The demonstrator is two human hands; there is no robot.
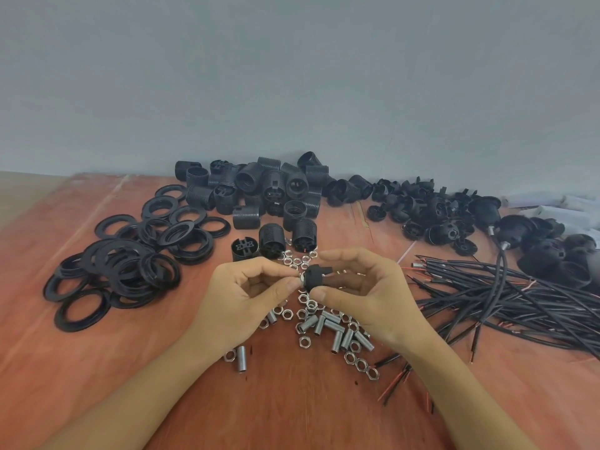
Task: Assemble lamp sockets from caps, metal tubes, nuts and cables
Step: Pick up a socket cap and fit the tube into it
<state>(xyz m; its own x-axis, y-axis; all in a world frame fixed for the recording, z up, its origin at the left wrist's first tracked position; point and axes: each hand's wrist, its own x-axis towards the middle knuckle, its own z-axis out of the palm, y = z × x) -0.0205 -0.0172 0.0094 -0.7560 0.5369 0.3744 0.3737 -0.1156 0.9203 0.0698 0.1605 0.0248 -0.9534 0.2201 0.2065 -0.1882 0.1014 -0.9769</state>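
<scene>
Currently, cap [316,279]: likely light, stiff, slick; your right hand [367,293] is gripping its body, your left hand [250,293] pinching a metal piece [302,277] at its end.

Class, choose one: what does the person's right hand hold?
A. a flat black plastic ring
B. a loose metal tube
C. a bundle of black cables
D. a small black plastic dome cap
D: the right hand grips the small black plastic dome cap between thumb and fingers; the left hand pinches a silvery metal part at its end.
</scene>
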